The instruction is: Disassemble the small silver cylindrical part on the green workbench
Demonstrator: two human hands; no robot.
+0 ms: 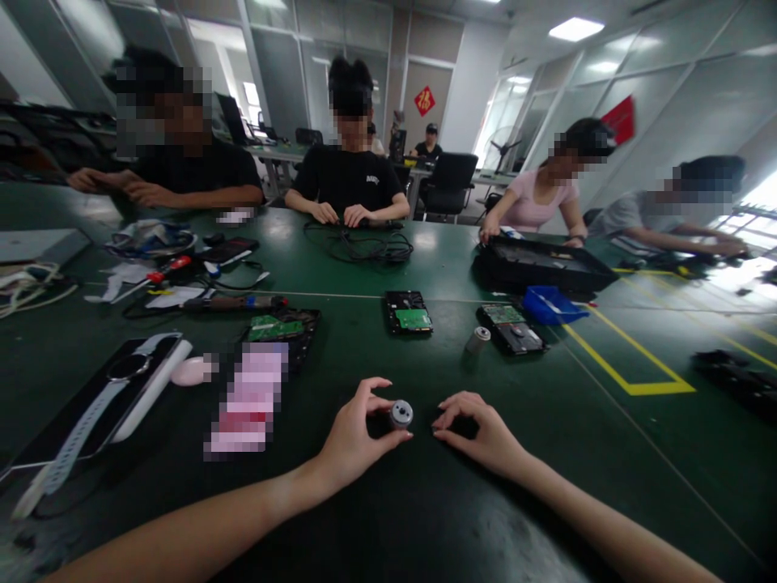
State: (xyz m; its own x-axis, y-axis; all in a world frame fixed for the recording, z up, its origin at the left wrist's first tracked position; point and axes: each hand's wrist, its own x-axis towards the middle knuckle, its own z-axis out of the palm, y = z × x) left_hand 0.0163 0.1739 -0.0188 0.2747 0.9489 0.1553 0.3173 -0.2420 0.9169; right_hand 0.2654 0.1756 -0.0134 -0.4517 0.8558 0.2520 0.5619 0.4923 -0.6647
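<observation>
Near the middle of the green table (425, 502), my left hand (358, 429) is curled around a small round silver metal part (401, 414), its thumb and fingers at the part's sides. The part's top face shows a dark centre and small holes. To its right, my right hand (479, 429) has its thumb and fingers pinched together; a tiny dark thing shows at the fingertips, too small to name. A second silver cylinder (478, 340) stands farther back, beside a hard drive (513, 328) with a green board. Another hard drive (409, 312) lies behind my hands.
On the left are a watch (127, 368), a pixelated pink item (248, 397), a drive with a green board (276, 326), an electric screwdriver (236, 303) and cables. Back right hold a blue tray (554, 305) and black casing (546, 263). Several people sit across the table.
</observation>
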